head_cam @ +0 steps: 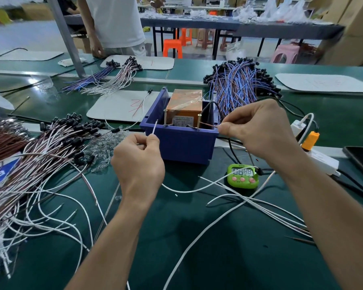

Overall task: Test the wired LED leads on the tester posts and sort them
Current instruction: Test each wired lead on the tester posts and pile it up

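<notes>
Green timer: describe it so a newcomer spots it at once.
Start at the blue bin in the centre. Just right of its front corner, below the right hand, sits the timer. It alone is lime green, with a digital display and pink buttons.

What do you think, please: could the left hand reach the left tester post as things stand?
Probably yes: the left hand pinches a white lead whose tip stands close beside the left post, and nothing seems to lie between them.
</notes>
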A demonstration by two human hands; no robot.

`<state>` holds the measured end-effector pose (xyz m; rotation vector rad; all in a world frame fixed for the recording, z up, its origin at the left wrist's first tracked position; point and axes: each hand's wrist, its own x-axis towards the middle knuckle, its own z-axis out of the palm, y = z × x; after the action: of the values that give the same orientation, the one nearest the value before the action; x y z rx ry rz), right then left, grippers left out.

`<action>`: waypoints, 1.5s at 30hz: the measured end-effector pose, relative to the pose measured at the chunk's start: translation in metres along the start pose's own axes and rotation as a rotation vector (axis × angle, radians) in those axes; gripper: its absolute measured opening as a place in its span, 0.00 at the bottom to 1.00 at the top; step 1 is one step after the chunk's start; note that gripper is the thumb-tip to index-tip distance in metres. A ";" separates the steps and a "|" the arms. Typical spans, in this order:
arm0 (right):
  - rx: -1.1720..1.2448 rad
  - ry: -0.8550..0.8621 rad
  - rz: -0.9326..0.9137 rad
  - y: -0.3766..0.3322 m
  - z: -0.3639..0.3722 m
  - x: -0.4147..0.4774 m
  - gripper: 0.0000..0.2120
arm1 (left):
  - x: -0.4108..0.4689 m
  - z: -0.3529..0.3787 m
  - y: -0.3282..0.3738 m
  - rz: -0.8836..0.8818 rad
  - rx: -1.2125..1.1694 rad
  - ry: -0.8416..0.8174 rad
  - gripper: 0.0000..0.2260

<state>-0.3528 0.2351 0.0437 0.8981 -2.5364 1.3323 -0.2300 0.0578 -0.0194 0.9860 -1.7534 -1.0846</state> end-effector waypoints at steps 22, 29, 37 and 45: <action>0.010 -0.065 0.046 0.015 -0.066 -0.049 0.05 | -0.035 -0.020 0.041 -0.021 -0.360 -0.537 0.15; 0.118 -0.013 0.066 0.014 -0.065 -0.070 0.08 | -0.059 -0.018 0.055 -0.128 -0.433 -0.806 0.07; 0.133 -0.198 0.200 0.012 0.003 -0.118 0.11 | -0.062 -0.020 0.053 -0.114 -0.510 -0.681 0.09; 0.193 -0.285 0.200 0.013 0.034 -0.153 0.07 | -0.042 -0.038 0.029 -0.140 -0.630 -0.433 0.09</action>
<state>-0.2309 0.2820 -0.0442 0.9507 -2.8120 1.6376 -0.1862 0.0949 0.0077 0.5032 -1.5038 -1.8986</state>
